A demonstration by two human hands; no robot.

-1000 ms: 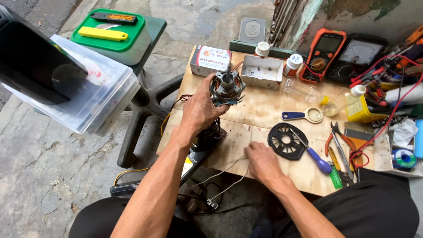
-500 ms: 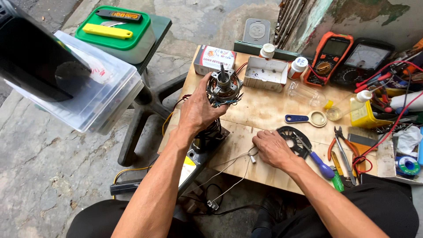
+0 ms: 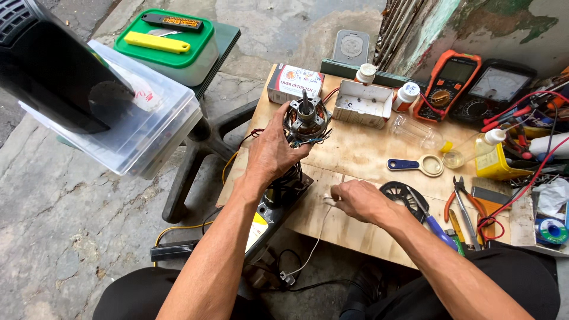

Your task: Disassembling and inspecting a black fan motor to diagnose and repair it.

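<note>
Motor (image 3: 306, 120) — one, in left hand (image 3: 274, 151)

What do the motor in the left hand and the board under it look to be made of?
Motor: metal, it seems; a dull grey steel-looking core and shaft, with dark windings and thin coloured wires at its base. Left hand grips its side. Board: bare plywood, judging by the pale unfinished grain and a layered edge; scuffed, no varnish visible.

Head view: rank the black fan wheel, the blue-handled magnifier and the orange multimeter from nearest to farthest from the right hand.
From the right hand:
1. Black fan wheel, just beside it on the board.
2. Blue-handled magnifier, farther up the board.
3. Orange multimeter, at the far edge by the wall.
</note>
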